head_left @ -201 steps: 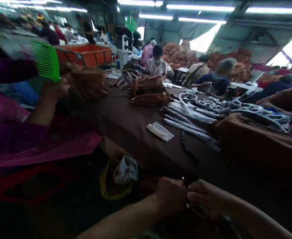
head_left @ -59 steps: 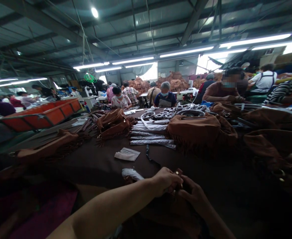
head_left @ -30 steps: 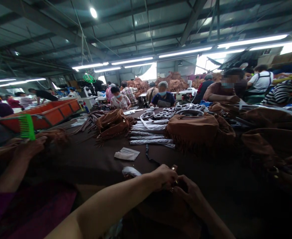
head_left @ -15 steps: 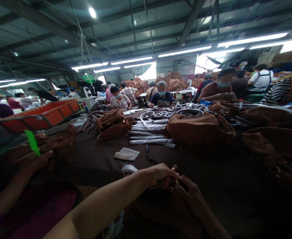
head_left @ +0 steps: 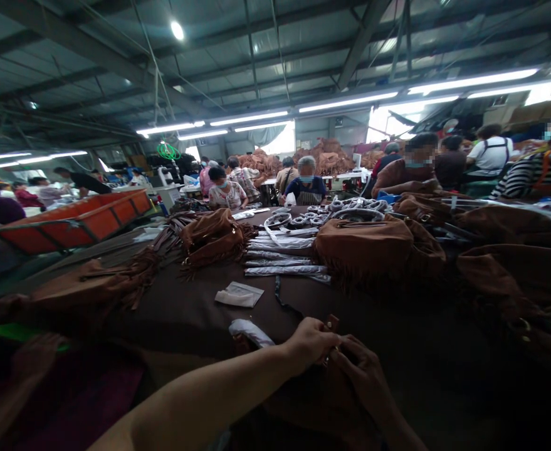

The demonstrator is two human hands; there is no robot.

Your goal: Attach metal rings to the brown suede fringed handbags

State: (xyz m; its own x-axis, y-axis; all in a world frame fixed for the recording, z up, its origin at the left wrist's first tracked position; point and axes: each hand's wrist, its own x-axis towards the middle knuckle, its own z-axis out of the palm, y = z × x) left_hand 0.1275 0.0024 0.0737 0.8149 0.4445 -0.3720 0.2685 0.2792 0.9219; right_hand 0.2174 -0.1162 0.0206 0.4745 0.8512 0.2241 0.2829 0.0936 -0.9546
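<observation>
My left hand (head_left: 311, 341) reaches across from the lower left, its fingers closed in a pinch on a brown strap (head_left: 333, 322) whose end sticks up above them. My right hand (head_left: 360, 364) meets it from the right, with bent fingers pressed at the same strap. A small gold-coloured metal fitting (head_left: 326, 359) shows just below the fingertips. Under both hands hangs a dark brown bag (head_left: 313, 401), mostly in shadow. White wrapping (head_left: 251, 332) covers a part of it, left of my hands. The exact grip between my fingertips is hidden.
On the dark table are a small plastic packet (head_left: 239, 294), a black cord (head_left: 282, 297), wrapped strips (head_left: 284, 270) and brown fringed bags (head_left: 362, 241). At left, a co-worker's hand (head_left: 37, 357) is beside a green object (head_left: 14, 332). An orange cart (head_left: 75, 219) stands beyond.
The co-worker's hand at left has moved down with the green comb-like object, uncovering the fringed bag there. My hands stay together at the strap, with slight shifts of the fingers.
</observation>
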